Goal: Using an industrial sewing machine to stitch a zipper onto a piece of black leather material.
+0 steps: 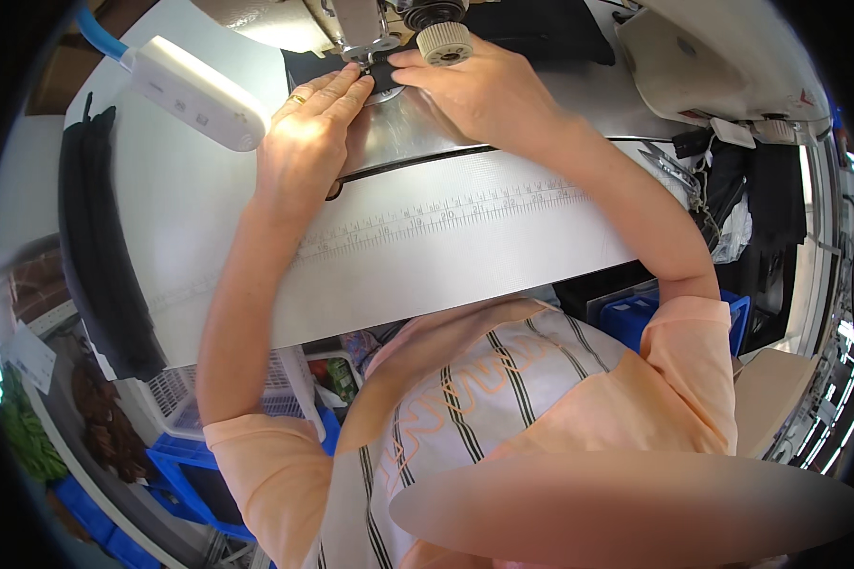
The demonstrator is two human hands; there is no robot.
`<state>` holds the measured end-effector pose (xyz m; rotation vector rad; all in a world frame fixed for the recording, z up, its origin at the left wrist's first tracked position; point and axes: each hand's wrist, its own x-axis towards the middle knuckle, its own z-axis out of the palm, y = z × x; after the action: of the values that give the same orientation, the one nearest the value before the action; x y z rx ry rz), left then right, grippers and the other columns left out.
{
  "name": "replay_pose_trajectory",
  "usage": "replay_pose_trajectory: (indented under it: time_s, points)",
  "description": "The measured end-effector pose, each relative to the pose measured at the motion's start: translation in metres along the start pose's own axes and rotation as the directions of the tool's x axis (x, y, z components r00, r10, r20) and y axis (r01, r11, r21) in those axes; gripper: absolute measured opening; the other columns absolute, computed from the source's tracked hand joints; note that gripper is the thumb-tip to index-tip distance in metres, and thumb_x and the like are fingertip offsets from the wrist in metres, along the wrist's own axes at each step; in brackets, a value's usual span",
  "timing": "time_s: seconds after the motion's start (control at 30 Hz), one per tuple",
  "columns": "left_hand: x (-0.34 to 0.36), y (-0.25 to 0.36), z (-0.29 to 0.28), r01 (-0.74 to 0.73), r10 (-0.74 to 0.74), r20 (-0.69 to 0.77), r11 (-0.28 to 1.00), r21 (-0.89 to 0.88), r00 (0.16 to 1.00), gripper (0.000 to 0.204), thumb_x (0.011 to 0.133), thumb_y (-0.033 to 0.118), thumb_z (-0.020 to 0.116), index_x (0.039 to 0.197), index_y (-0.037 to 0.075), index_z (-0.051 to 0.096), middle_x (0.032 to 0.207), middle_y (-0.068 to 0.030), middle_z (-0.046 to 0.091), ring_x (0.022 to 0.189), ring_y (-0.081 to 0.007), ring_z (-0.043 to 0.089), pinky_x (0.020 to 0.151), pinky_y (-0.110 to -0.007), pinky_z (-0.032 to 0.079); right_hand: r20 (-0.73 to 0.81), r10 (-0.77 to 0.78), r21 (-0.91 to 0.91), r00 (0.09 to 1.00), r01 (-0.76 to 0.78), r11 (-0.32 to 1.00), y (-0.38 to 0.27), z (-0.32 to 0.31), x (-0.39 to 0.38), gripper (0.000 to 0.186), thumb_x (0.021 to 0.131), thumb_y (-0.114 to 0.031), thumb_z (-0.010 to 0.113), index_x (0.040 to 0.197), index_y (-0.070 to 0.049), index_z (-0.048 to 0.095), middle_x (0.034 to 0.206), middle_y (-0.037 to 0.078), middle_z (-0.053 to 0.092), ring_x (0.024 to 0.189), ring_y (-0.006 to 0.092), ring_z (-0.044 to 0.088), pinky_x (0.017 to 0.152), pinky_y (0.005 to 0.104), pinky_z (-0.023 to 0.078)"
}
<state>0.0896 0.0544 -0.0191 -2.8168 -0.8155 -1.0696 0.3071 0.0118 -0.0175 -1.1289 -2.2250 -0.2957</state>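
Under the needle area of a sewing machine (361,28) lies a small piece of black fabric (383,76). My left hand (315,123) rests flat at its left side, fingers stretched forward and close together, with a ring on one finger. From the right, my right hand (493,95) reaches past the machine's ribbed knob (444,44). Its thumb and forefinger close on the fabric's right edge. The fingertips of both hands are near the presser foot (370,47). More black fabric (550,33) lies behind the right hand.
A white table (427,256) with a printed ruler borders the metal machine bed (399,128). Long black fabric strips (109,247) hang over its left edge. A white device (199,95) juts in at upper left. Thread snips (669,166) lie right. Below are a white basket (275,384) and blue crates (185,465).
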Motion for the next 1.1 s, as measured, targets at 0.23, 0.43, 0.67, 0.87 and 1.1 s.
replay_pose_trajectory:
  time_s: [0.23, 0.43, 0.67, 0.87, 1.1]
  points:
    - [0.002, -0.009, 0.001, 0.031, -0.03, 0.02, 0.999, -0.044, 0.999, 0.025, 0.078, 0.003, 0.068, 0.102, 0.004, 0.073, 0.109, -0.0121, 0.07, 0.1, -0.0266, 0.067, 0.087, -0.036, 0.054, 0.375, 0.303, -0.201, 0.876, -0.243, 0.949, 0.06, -0.096, -0.041, 0.033, 0.082, -0.015, 0.061, 0.114, -0.005, 0.064, 0.114, 0.016, 0.063, 0.105, 0.0304, 0.062, 0.086, 0.0404, 0.051]
    - [-0.004, -0.013, -0.023, -0.066, 0.05, 0.057, 0.94, 0.334, 0.997, 0.019, 0.08, 0.008, 0.069, 0.099, 0.005, 0.074, 0.113, -0.0063, 0.068, 0.1, -0.0276, 0.061, 0.081, -0.037, 0.051, 0.409, 0.076, -0.111, 0.91, -0.033, 0.993, -0.03, -0.127, -0.041, 0.014, 0.074, -0.007, 0.06, 0.088, -0.004, 0.059, 0.079, 0.008, 0.051, 0.074, 0.0258, 0.058, 0.067, 0.0366, 0.05]
    - [-0.005, 0.009, -0.026, 0.105, -0.095, 0.103, 0.99, -0.098, 0.99, 0.044, 0.074, 0.03, 0.081, 0.101, -0.003, 0.07, 0.112, -0.0125, 0.068, 0.088, -0.028, 0.066, 0.078, -0.037, 0.053, 0.499, -0.04, 0.549, 0.866, -0.28, 0.787, -0.097, -0.095, -0.02, 0.022, 0.084, -0.026, 0.066, 0.086, -0.004, 0.065, 0.074, 0.007, 0.057, 0.072, 0.0266, 0.058, 0.065, 0.0357, 0.049]
    - [-0.006, 0.011, -0.026, 0.133, -0.121, 0.13, 0.987, -0.089, 0.984, 0.043, 0.074, 0.027, 0.08, 0.107, 0.003, 0.07, 0.112, -0.0116, 0.067, 0.093, -0.0253, 0.065, 0.076, -0.035, 0.053, 0.18, 0.127, 0.199, 0.975, -0.163, 0.966, -0.026, -0.046, 0.008, 0.037, 0.09, -0.04, 0.062, 0.088, -0.004, 0.069, 0.082, 0.009, 0.065, 0.087, 0.0277, 0.06, 0.08, 0.0396, 0.047]
    - [-0.009, 0.014, -0.022, 0.107, -0.108, 0.161, 0.994, 0.016, 0.981, 0.039, 0.076, 0.028, 0.078, 0.112, 0.013, 0.071, 0.116, -0.0077, 0.067, 0.098, -0.0254, 0.064, 0.074, -0.035, 0.053, 0.359, 0.175, -0.046, 0.917, -0.17, 0.984, -0.008, -0.01, -0.009, 0.081, 0.09, -0.065, 0.049, 0.14, -0.002, 0.044, 0.148, 0.015, 0.041, 0.141, 0.0335, 0.033, 0.114, 0.0482, 0.028]
